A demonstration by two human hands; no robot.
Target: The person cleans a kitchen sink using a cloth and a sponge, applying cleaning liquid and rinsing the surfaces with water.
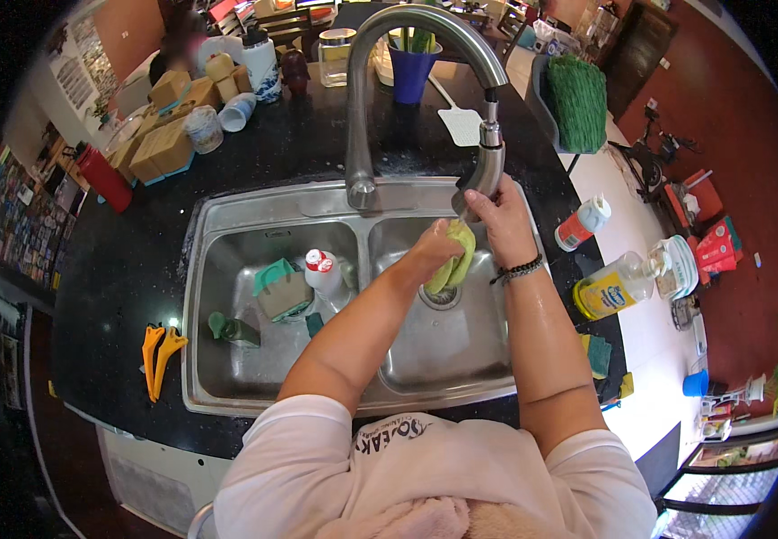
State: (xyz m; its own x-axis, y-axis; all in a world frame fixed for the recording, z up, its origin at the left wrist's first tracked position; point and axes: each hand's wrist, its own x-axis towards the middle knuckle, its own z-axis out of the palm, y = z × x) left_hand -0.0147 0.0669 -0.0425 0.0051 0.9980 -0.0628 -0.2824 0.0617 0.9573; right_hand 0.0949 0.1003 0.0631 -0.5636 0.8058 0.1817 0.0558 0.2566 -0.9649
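Note:
Over the right basin (pixel 442 364) of a stainless steel double sink, my left hand (pixel 437 248) grips a yellow-green cloth (pixel 455 266) that hangs folded above the drain. My right hand (pixel 508 219) is closed around the pull-down spray head (pixel 486 175) of the tall faucet (pixel 360 101), tilting its nozzle towards the cloth. Whether water is running is hard to make out. In the left basin (pixel 227 269) stand a white bottle with a red-and-white cap (pixel 323 273), a grey and green sponge-like block (pixel 284 293) and a small green bottle (pixel 234 330).
An orange-handled tool (pixel 160 360) lies left of the sink. At right are a spray can (pixel 583 222), a yellow dishwashing liquid bottle (pixel 611 290) and scrub sponges (pixel 596 356). Behind stand a purple pot (pixel 412 71), a white fly swatter (pixel 461 124), cardboard boxes (pixel 163 148) and a red bottle (pixel 102 178).

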